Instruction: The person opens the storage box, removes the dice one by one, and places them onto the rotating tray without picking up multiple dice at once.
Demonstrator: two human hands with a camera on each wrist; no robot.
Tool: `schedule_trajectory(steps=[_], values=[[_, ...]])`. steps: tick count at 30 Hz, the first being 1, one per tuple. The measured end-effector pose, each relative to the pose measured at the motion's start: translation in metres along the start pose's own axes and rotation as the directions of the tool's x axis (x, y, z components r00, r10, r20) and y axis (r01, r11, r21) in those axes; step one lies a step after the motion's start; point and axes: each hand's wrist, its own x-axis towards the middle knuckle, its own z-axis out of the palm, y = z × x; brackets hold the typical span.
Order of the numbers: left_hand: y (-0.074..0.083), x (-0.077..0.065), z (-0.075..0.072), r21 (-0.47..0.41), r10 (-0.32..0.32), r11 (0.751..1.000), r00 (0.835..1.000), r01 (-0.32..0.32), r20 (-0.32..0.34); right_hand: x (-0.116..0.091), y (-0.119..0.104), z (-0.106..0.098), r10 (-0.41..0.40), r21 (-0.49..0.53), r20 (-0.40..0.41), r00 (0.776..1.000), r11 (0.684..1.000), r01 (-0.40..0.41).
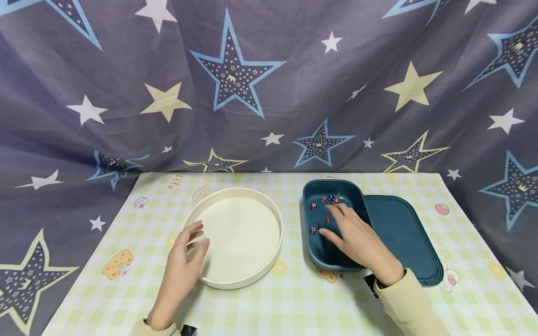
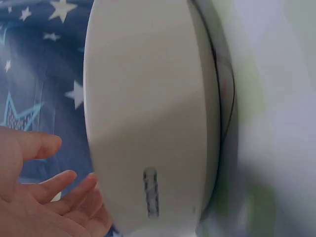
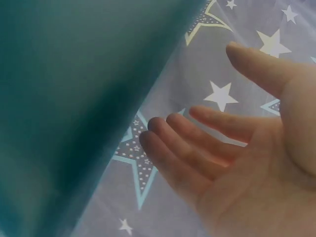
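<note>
In the head view, my right hand (image 1: 361, 235) reaches over a dark teal rectangular box (image 1: 307, 242), thumb and fingers spread apart. Several small dice lie on the box floor: red ones, such as a red die (image 1: 313, 230) near the thumb, and a blue die (image 1: 330, 198) towards the back. Nothing shows between the fingers of that hand (image 3: 232, 158) in the right wrist view. My left hand (image 1: 182, 261) hovers by the left rim of a round cream tray (image 1: 239, 233), its fingers loosely bent and holding nothing. The tray's side wall (image 2: 148, 98) fills much of the left wrist view.
A teal lid (image 1: 403, 233) lies flat against the box's right side. Green checked cloth with cartoon prints covers the table (image 1: 126, 298). Behind it hangs a grey curtain (image 1: 294, 93) patterned with stars.
</note>
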Motion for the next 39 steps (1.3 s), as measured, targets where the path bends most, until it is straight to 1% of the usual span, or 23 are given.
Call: schedule_trajectory(steps=[6,10,12,14,16,18,21,24,28,31,35,37,39], values=[[-0.012,0.0,-0.021,0.019,0.0,1.0,0.997,0.001,-0.078,0.009,-0.004,-0.007,-0.016,-0.006,0.028,0.999,1.0,0.016],[-0.021,0.0,-0.032,0.057,-0.033,0.998,0.993,0.04,-0.113,0.019,-0.003,-0.009,-0.037,0.014,0.058,0.998,0.999,0.036],[-0.026,-0.001,-0.035,0.072,-0.057,0.995,0.99,0.066,-0.13,0.024,-0.001,-0.01,-0.037,0.047,0.092,0.995,0.998,0.032],[-0.03,0.0,-0.038,0.078,-0.071,0.994,0.987,0.082,-0.145,0.029,0.002,-0.011,-0.033,0.115,0.142,0.989,0.993,0.016],[-0.034,0.0,-0.039,0.08,-0.082,0.992,0.985,0.095,-0.152,0.035,0.006,-0.012,-0.04,0.197,0.187,0.982,0.98,0.002],[-0.038,0.001,-0.041,0.073,-0.091,0.992,0.985,0.102,-0.147,0.039,0.01,-0.012,-0.053,0.268,0.216,0.975,0.963,-0.007],[-0.044,0.003,-0.043,0.056,-0.115,0.991,0.986,0.122,-0.118,0.045,0.015,-0.011,-0.071,0.324,0.234,0.97,0.946,-0.009],[-0.05,0.005,-0.044,0.037,-0.139,0.989,0.988,0.142,-0.074,0.047,0.02,-0.01,-0.089,0.344,0.237,0.967,0.939,0.002],[-0.058,0.008,-0.044,-0.012,-0.163,0.987,0.986,0.163,-0.027,0.049,0.024,-0.01,-0.104,0.382,0.248,0.963,0.924,0.002],[-0.064,0.01,-0.045,-0.047,-0.2,0.979,0.98,0.2,0.011,0.052,0.026,-0.01,-0.099,0.402,0.254,0.962,0.915,-0.012],[-0.068,0.012,-0.045,-0.067,-0.246,0.966,0.968,0.25,0.054,0.058,0.029,-0.01,-0.084,0.416,0.258,0.962,0.909,-0.032],[-0.07,0.012,-0.044,-0.081,-0.251,0.963,0.966,0.255,0.062,0.061,0.03,-0.01,-0.075,0.417,0.261,0.962,0.908,-0.042],[-0.071,0.013,-0.042,-0.102,-0.239,0.964,0.969,0.245,0.069,0.064,0.031,-0.01,-0.066,0.414,0.261,0.963,0.909,-0.05]])
